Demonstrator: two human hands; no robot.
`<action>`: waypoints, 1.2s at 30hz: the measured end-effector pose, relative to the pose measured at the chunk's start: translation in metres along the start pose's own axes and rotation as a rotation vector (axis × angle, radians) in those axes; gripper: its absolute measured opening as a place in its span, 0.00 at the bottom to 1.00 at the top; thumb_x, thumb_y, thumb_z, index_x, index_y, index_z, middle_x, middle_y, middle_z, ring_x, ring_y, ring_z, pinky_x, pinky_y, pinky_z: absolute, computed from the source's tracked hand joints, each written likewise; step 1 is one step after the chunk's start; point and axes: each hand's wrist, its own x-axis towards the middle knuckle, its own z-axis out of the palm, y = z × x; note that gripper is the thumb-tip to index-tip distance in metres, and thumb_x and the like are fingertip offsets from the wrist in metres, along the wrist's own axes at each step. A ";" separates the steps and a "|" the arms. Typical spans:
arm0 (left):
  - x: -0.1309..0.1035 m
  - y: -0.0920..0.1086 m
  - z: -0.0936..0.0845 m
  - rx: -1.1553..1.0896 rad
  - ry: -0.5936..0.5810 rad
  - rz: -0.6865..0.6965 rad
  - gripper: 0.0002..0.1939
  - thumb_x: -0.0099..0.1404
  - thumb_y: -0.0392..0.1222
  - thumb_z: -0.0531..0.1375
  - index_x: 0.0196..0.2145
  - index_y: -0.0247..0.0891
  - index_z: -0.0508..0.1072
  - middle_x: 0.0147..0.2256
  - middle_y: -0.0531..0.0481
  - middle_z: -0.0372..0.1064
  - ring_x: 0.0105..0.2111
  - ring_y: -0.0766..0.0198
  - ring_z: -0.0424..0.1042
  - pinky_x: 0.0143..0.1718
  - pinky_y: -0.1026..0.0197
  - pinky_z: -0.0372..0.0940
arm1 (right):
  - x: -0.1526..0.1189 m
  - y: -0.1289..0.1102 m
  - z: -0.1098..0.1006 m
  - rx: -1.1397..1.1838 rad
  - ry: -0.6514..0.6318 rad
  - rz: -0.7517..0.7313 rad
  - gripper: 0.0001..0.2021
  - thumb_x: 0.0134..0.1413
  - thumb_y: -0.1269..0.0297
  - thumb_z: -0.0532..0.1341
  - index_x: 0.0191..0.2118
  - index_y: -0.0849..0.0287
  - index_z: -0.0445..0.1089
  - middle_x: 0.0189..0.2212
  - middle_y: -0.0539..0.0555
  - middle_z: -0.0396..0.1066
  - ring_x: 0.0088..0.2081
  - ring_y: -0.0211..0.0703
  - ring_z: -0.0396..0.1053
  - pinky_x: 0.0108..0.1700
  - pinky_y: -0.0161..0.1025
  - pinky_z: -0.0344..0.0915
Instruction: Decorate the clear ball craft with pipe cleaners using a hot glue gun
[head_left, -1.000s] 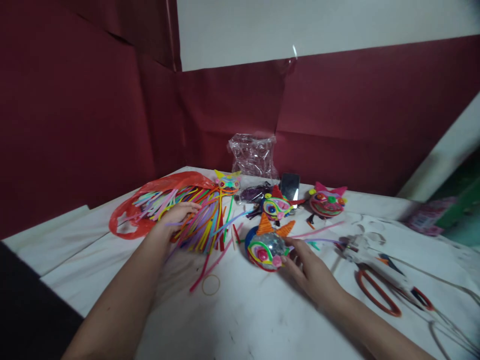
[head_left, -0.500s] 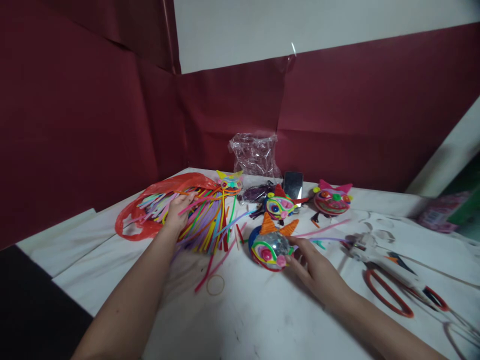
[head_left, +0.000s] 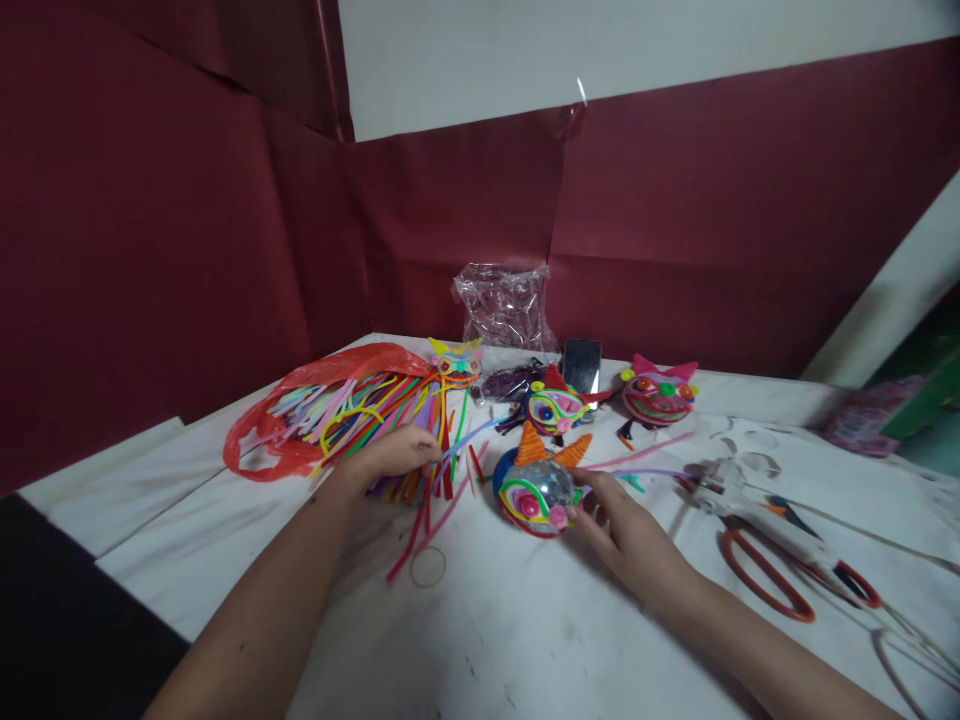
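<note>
My right hand (head_left: 619, 520) holds the side of a round animal-head craft (head_left: 546, 490) on the table, its fingers and thumb curled on the right edge. This craft has orange ridged ears, a silvery top and coloured strips around a pink eye. My left hand (head_left: 405, 450) is over the near side of a pile of coloured pipe cleaners (head_left: 390, 395), fingers closed together at the near end of a blue pipe cleaner (head_left: 476, 437). The pile lies partly in a red plastic bag (head_left: 360, 357). Loose pink pipe cleaners (head_left: 448, 515) lie between my hands.
Similar craft heads with red (head_left: 555, 410), pink (head_left: 660, 393) and yellow ears (head_left: 455, 365) stand behind. A phone (head_left: 583, 365) and a clear plastic bag (head_left: 506, 305) are at the back. Orange-handled scissors (head_left: 765, 590) and a white glue gun (head_left: 780, 535) lie right. A rubber band (head_left: 427, 567) lies in front.
My left hand has moved right and nearer, from the middle of the pipe cleaner pile to its near right edge. My right hand stays on the orange-eared craft head.
</note>
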 end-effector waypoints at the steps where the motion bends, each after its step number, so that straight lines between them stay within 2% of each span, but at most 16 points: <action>1: 0.001 0.000 0.006 0.042 -0.002 -0.019 0.10 0.48 0.44 0.63 0.14 0.39 0.72 0.14 0.54 0.67 0.18 0.67 0.63 0.24 0.66 0.58 | 0.000 0.000 0.000 -0.003 -0.006 -0.004 0.18 0.61 0.54 0.52 0.52 0.58 0.62 0.42 0.59 0.70 0.31 0.43 0.70 0.34 0.42 0.70; 3: 0.004 0.000 0.017 0.109 0.017 -0.052 0.14 0.44 0.41 0.65 0.08 0.39 0.66 0.09 0.56 0.58 0.16 0.67 0.60 0.24 0.65 0.56 | 0.000 0.000 0.000 -0.006 -0.016 -0.010 0.18 0.62 0.54 0.52 0.52 0.58 0.61 0.43 0.60 0.70 0.32 0.44 0.70 0.34 0.42 0.70; 5: 0.006 0.000 0.025 0.145 0.051 -0.081 0.16 0.41 0.36 0.66 0.06 0.40 0.63 0.07 0.56 0.52 0.16 0.65 0.60 0.25 0.64 0.56 | 0.000 0.001 0.000 -0.003 -0.018 -0.015 0.18 0.62 0.54 0.52 0.53 0.59 0.61 0.43 0.60 0.70 0.32 0.43 0.70 0.34 0.42 0.70; 9: 0.005 0.004 0.026 0.132 0.198 -0.102 0.17 0.41 0.28 0.63 0.06 0.40 0.60 0.08 0.56 0.51 0.18 0.63 0.61 0.27 0.63 0.56 | 0.000 0.000 0.000 -0.012 -0.012 -0.014 0.18 0.62 0.54 0.52 0.52 0.59 0.61 0.42 0.59 0.70 0.32 0.43 0.70 0.33 0.41 0.69; 12: 0.003 0.011 0.016 0.060 0.348 -0.084 0.15 0.44 0.30 0.62 0.09 0.40 0.60 0.11 0.55 0.54 0.19 0.65 0.59 0.26 0.63 0.54 | 0.000 -0.001 -0.001 -0.025 -0.017 -0.005 0.18 0.62 0.54 0.52 0.52 0.59 0.61 0.42 0.59 0.70 0.33 0.44 0.71 0.33 0.40 0.69; 15: 0.000 0.024 0.008 -0.075 0.473 -0.036 0.10 0.52 0.37 0.58 0.16 0.39 0.64 0.16 0.55 0.59 0.19 0.66 0.58 0.25 0.64 0.54 | 0.001 -0.002 -0.001 -0.033 -0.026 -0.009 0.18 0.62 0.55 0.52 0.53 0.60 0.61 0.44 0.60 0.70 0.35 0.45 0.71 0.34 0.41 0.69; 19: -0.007 0.049 0.010 -0.262 0.566 0.070 0.10 0.58 0.45 0.54 0.23 0.38 0.65 0.21 0.54 0.64 0.21 0.68 0.60 0.26 0.66 0.57 | 0.004 -0.003 -0.006 -0.041 0.003 -0.045 0.16 0.62 0.58 0.53 0.52 0.59 0.63 0.44 0.60 0.70 0.35 0.44 0.72 0.35 0.41 0.71; 21: -0.015 0.064 0.018 -0.342 0.570 0.124 0.08 0.57 0.45 0.54 0.25 0.39 0.65 0.22 0.55 0.65 0.21 0.69 0.61 0.26 0.66 0.58 | 0.004 -0.008 -0.014 -0.063 0.113 -0.113 0.12 0.62 0.61 0.53 0.48 0.58 0.65 0.40 0.59 0.71 0.33 0.45 0.72 0.34 0.41 0.71; 23: -0.027 0.080 0.031 -0.426 0.481 0.191 0.06 0.56 0.44 0.57 0.28 0.39 0.67 0.21 0.56 0.66 0.21 0.69 0.61 0.26 0.66 0.58 | -0.001 -0.019 -0.025 -0.106 0.267 -0.276 0.09 0.61 0.64 0.53 0.45 0.56 0.66 0.36 0.59 0.73 0.34 0.47 0.73 0.34 0.42 0.71; 26: -0.048 0.099 0.056 -0.158 0.241 0.358 0.05 0.58 0.40 0.57 0.28 0.38 0.70 0.22 0.54 0.68 0.23 0.68 0.65 0.27 0.66 0.59 | -0.015 -0.045 -0.038 -0.194 0.323 -0.605 0.12 0.60 0.69 0.53 0.47 0.52 0.66 0.35 0.58 0.74 0.39 0.49 0.74 0.39 0.46 0.71; 28: -0.057 0.105 0.075 0.053 0.205 0.618 0.05 0.60 0.37 0.56 0.27 0.38 0.70 0.22 0.53 0.68 0.23 0.68 0.65 0.28 0.65 0.59 | -0.023 -0.061 -0.040 -0.285 0.265 -0.729 0.14 0.59 0.69 0.54 0.49 0.49 0.67 0.36 0.56 0.76 0.43 0.50 0.73 0.45 0.50 0.70; 30: -0.061 0.105 0.092 0.211 0.210 0.839 0.07 0.59 0.33 0.52 0.25 0.38 0.66 0.22 0.50 0.67 0.24 0.65 0.65 0.28 0.63 0.59 | -0.026 -0.071 -0.037 -0.374 0.218 -0.781 0.16 0.60 0.71 0.53 0.51 0.51 0.67 0.38 0.57 0.76 0.44 0.50 0.73 0.48 0.51 0.68; 31: -0.061 0.103 0.099 0.244 0.244 0.871 0.07 0.59 0.32 0.52 0.24 0.39 0.64 0.21 0.50 0.66 0.24 0.65 0.65 0.28 0.63 0.59 | -0.025 -0.073 -0.034 -0.407 0.207 -0.779 0.16 0.60 0.72 0.51 0.51 0.54 0.67 0.38 0.58 0.76 0.42 0.49 0.73 0.46 0.50 0.68; 34: -0.057 0.096 0.111 0.236 0.337 0.810 0.08 0.59 0.31 0.53 0.24 0.39 0.63 0.21 0.52 0.66 0.24 0.66 0.66 0.27 0.64 0.58 | -0.019 -0.068 -0.028 -0.452 0.219 -0.706 0.16 0.63 0.72 0.47 0.48 0.61 0.69 0.33 0.59 0.75 0.32 0.45 0.72 0.36 0.43 0.68; 36: -0.054 0.093 0.112 0.221 0.350 0.795 0.08 0.61 0.33 0.54 0.25 0.39 0.64 0.22 0.52 0.68 0.25 0.66 0.66 0.27 0.64 0.59 | -0.014 -0.061 -0.027 -0.433 0.211 -0.673 0.16 0.66 0.71 0.44 0.42 0.62 0.70 0.29 0.58 0.74 0.29 0.42 0.70 0.31 0.39 0.67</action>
